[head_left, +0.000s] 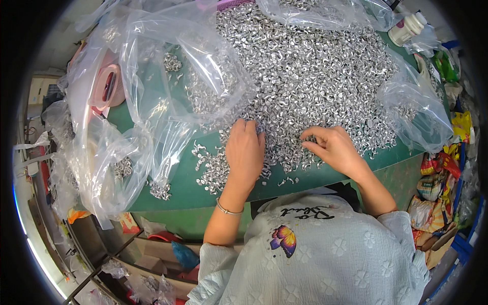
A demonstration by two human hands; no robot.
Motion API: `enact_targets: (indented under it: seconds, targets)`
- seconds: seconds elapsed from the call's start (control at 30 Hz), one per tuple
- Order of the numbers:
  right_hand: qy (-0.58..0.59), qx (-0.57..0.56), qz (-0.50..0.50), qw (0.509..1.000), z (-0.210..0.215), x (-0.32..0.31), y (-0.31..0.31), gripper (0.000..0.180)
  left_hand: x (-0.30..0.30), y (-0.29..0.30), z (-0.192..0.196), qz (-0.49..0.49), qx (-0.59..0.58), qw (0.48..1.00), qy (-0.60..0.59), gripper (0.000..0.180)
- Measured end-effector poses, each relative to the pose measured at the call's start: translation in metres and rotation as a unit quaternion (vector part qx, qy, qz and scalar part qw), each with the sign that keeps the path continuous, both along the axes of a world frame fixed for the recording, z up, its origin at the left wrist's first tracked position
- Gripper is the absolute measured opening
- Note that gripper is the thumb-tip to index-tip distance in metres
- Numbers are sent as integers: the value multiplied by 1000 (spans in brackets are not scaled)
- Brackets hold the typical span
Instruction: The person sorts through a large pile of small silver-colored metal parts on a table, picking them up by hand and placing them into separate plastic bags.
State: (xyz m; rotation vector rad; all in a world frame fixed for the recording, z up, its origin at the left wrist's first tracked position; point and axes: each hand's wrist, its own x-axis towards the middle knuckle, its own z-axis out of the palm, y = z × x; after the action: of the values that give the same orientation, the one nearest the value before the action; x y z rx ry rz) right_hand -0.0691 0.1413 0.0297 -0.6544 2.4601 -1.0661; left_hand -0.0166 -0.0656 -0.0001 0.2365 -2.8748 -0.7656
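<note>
This looked like a workshop: small metal parts [315, 76] lay heaped across a green table [274, 191] among clear plastic bags [145, 48].

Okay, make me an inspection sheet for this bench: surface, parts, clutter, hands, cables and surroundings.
Surface: green table, largely covered.
Parts: small silvery metal pieces, heaped; some lie loose near the front edge.
Clutter: clear plastic bags at both sides, pink container at left, white bottle at far right.
Hands: left hand and right hand at the heap; what either grip holds, cannot tell.
Cables: nothing seen.
Surroundings: colourful packages stacked at right.
</note>
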Motion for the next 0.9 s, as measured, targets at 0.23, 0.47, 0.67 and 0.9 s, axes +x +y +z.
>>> enact_targets:
  seconds: [0.23,0.47,0.67,0.9]
  targets:
    - [-37,-9,-49,998,2,1,20,10,8,-4,4,51,95,993,48,16]
    - [-37,5,-31,999,2,6,10,13,19,-9,-3,42,64,995,71,10]
    - [-73,-55,-38,995,-7,9,11,15,33,-11,10,141,703,694,-54,8]
    - [125,-34,61,990,-23,26,-17,22,69,-9,-4,85,842,531,-43,17]
